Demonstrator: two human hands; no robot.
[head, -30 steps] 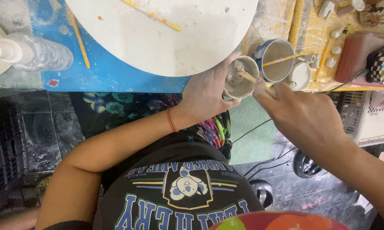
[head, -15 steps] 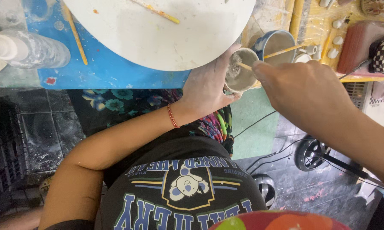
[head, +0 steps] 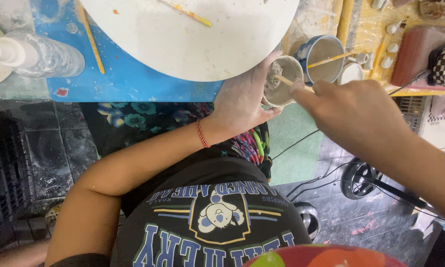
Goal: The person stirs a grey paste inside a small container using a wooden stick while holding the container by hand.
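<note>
Clay-smeared cup (head: 281,79) | left hand (head: 242,101) grips | right hand (head: 356,113) stirs stick (head: 291,82)

The far side of the small cup (head: 280,81) is covered by the left hand (head: 242,101). The stick's (head: 287,82) upper end is hidden inside the right hand (head: 353,116). The white round board (head: 192,34) is cut off by the top edge.

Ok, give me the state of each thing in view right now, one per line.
Small cup: held upright in the left hand, grey paste inside.
Thin stick: pinched by the right hand, tip in the small cup.
Blue mug: standing on the table, a yellow stick resting across it.
White round board: lying flat, a brush on top.
Plastic bottle: lying on its side.
</note>
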